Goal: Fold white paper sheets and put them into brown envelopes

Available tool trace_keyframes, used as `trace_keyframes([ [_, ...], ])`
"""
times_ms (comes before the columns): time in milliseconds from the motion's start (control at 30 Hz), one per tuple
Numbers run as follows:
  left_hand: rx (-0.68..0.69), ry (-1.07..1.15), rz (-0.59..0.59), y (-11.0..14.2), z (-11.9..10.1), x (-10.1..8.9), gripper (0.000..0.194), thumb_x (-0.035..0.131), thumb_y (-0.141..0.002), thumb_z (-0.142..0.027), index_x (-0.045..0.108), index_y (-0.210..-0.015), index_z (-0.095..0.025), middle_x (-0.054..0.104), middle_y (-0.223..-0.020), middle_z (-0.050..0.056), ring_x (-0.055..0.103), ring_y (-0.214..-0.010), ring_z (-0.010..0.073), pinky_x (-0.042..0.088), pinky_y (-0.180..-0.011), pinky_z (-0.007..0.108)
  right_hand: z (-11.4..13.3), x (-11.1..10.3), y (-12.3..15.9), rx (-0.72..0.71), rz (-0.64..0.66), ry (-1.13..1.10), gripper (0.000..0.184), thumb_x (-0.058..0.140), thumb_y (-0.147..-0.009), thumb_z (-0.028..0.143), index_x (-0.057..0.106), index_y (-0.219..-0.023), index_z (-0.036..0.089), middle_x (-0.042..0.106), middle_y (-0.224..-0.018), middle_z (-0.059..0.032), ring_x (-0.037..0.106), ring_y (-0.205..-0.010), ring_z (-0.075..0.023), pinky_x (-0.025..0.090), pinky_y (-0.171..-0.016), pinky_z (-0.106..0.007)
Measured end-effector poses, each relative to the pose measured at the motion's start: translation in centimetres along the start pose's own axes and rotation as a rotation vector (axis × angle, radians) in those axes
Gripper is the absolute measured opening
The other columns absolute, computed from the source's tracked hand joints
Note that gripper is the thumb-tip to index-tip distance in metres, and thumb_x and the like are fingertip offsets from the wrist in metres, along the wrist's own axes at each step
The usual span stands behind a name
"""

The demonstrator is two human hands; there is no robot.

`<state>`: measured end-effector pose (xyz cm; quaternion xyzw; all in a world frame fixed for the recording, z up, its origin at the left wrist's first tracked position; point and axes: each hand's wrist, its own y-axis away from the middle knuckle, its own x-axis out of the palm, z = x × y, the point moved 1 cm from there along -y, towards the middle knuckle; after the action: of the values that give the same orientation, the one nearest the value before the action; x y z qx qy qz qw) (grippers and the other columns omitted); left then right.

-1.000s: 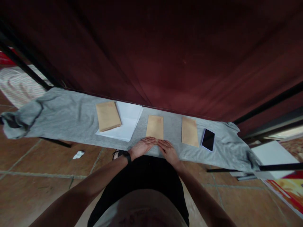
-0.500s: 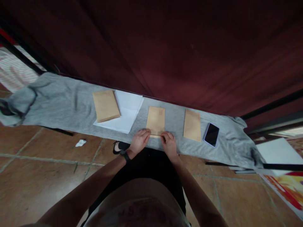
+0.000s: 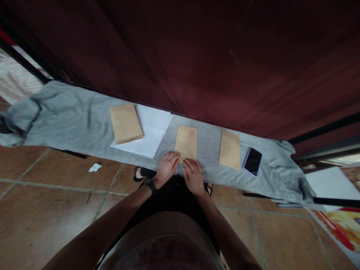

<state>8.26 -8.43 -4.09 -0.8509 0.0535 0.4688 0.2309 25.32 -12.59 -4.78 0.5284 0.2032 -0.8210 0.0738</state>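
Observation:
A brown paper envelope with a small reddish print near its far right corner lies before me on the grey cloth. At its near left corner, the bent fingers of my left hand are closed on the paper; a dark watch is on that wrist. My right hand has its fingers together, closed on the near edge close to the left hand. Fingers cover most of that edge, so the fold there is hidden. To the right lies another brown envelope. A stack of brown envelopes rests on white paper sheets at the left.
Right of the single envelope lies a phone with a dark screen. Grey cloth covers the narrow bench, against a dark red curtain. A white scrap sits on the tiled floor. A printed board is at lower right.
My right hand has slid left along the envelope's near edge, toward the left hand. The strip at that edge, visible before, is now mostly covered. My left hand stays at the corner.

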Motion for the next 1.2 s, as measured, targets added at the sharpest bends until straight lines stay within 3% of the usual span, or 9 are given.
trace_keyframes([
  [67, -0.006, 0.003, -0.006, 0.0, 0.0, 0.0, 0.023, 0.041, -0.102, -0.025, 0.063, -0.101, -0.02, 0.068, -0.106, 0.008, 0.06, -0.099, 0.0244, 0.05, -0.09, 0.041, 1.5, 0.7, 0.4, -0.043, 0.052, 0.024, 0.047, 0.041, -0.104, 0.033, 0.05, -0.147, 0.015, 0.054, -0.149, -0.0114, 0.044, -0.142, -0.0241, 0.03, -0.122, -0.043],
  [200, -0.001, -0.003, -0.009, 0.0, -0.1, -0.2, 0.025, 0.039, -0.103, -0.025, 0.064, -0.099, -0.021, 0.067, -0.105, 0.008, 0.06, -0.097, 0.0242, 0.049, -0.088, 0.041, 2.6, 1.3, 0.9, 0.006, 0.063, 0.077, 0.051, 0.037, -0.105, 0.036, 0.044, -0.152, 0.015, 0.046, -0.156, -0.0094, 0.04, -0.145, -0.025, 0.028, -0.123, -0.045],
  [700, -0.015, 0.003, 0.025, 0.1, 0.4, -0.3, 0.025, 0.04, -0.102, -0.026, 0.065, -0.108, -0.021, 0.068, -0.111, 0.009, 0.062, -0.103, 0.0251, 0.051, -0.092, 0.044, -1.0, -1.1, 3.1, 0.143, -0.054, 0.088, 0.047, 0.033, -0.106, 0.029, 0.047, -0.15, 0.02, 0.05, -0.152, -0.008, 0.046, -0.141, -0.0258, 0.028, -0.121, -0.05],
  [800, 0.03, -0.001, 0.031, 0.3, -0.8, -0.1, 0.029, 0.039, -0.101, -0.02, 0.063, -0.119, -0.021, 0.067, -0.122, 0.009, 0.059, -0.118, 0.0254, 0.047, -0.104, 0.047, -1.1, -1.1, 3.2, 0.16, -0.056, 0.103, 0.047, 0.033, -0.106, 0.029, 0.048, -0.15, 0.019, 0.051, -0.152, -0.0084, 0.046, -0.142, -0.0264, 0.027, -0.122, -0.051],
  [933, 0.192, 0.002, 0.109, 1.1, -4.1, 1.7, 0.04, 0.038, -0.102, -0.021, 0.052, -0.139, -0.017, 0.056, -0.146, 0.01, 0.045, -0.141, 0.0231, 0.035, -0.12, 0.045, -1.2, -0.8, 3.2, 0.161, -0.062, 0.107, 0.049, 0.032, -0.105, 0.025, 0.046, -0.151, 0.017, 0.052, -0.151, -0.0094, 0.045, -0.142, -0.0266, 0.026, -0.122, -0.05],
  [1000, 0.165, -0.008, 0.125, 1.6, -5.3, 2.6, 0.045, 0.036, -0.103, -0.023, 0.044, -0.147, -0.014, 0.051, -0.151, 0.013, 0.042, -0.145, 0.0229, 0.033, -0.121, 0.046, -1.3, -0.7, 3.3, 0.146, -0.071, 0.095, 0.05, 0.031, -0.104, 0.022, 0.044, -0.152, 0.017, 0.052, -0.151, -0.0094, 0.045, -0.142, -0.0266, 0.026, -0.122, -0.051],
  [1200, 0.168, -0.071, 0.132, 2.7, -4.9, 2.4, 0.058, 0.043, -0.103, -0.038, 0.034, -0.154, -0.014, 0.043, -0.157, 0.015, 0.035, -0.149, 0.0257, 0.029, -0.124, 0.047, -1.5, -0.7, 3.5, 0.134, -0.048, 0.085, 0.051, 0.036, -0.102, 0.022, 0.045, -0.152, 0.018, 0.049, -0.153, -0.0084, 0.043, -0.144, -0.0266, 0.025, -0.122, -0.051],
])
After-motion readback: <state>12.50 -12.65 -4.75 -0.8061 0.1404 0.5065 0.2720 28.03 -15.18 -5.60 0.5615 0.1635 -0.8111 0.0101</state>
